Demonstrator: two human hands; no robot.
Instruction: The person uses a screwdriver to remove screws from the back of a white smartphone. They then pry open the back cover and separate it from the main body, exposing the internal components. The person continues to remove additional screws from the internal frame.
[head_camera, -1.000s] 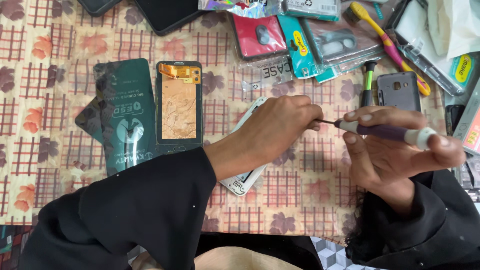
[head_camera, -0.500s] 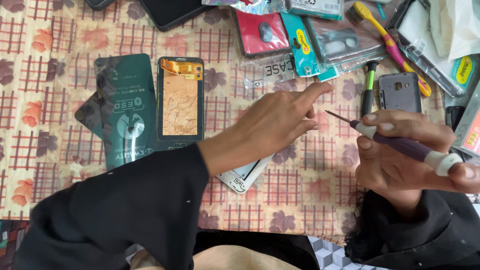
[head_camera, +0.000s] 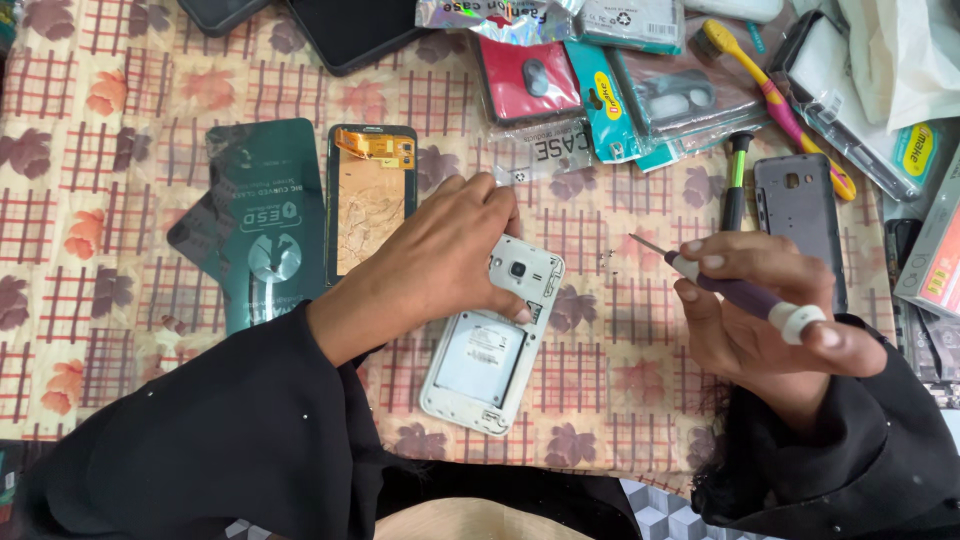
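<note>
A white phone with its back cover off lies on the patterned tablecloth, showing the battery bay and camera. My left hand rests on the phone's upper left corner, fingers curled over it. My right hand grips a purple-handled screwdriver, its thin tip pointing left and hovering just right of the phone, apart from it.
A detached phone screen and a dark green screen-protector packet lie to the left. A grey phone back cover, another screwdriver, a toothbrush and several packaged phone cases crowd the far right.
My left hand has moved off the screwdriver tip and come down onto the white phone, which now lies uncovered. My right hand with the screwdriver stays about where it was.
</note>
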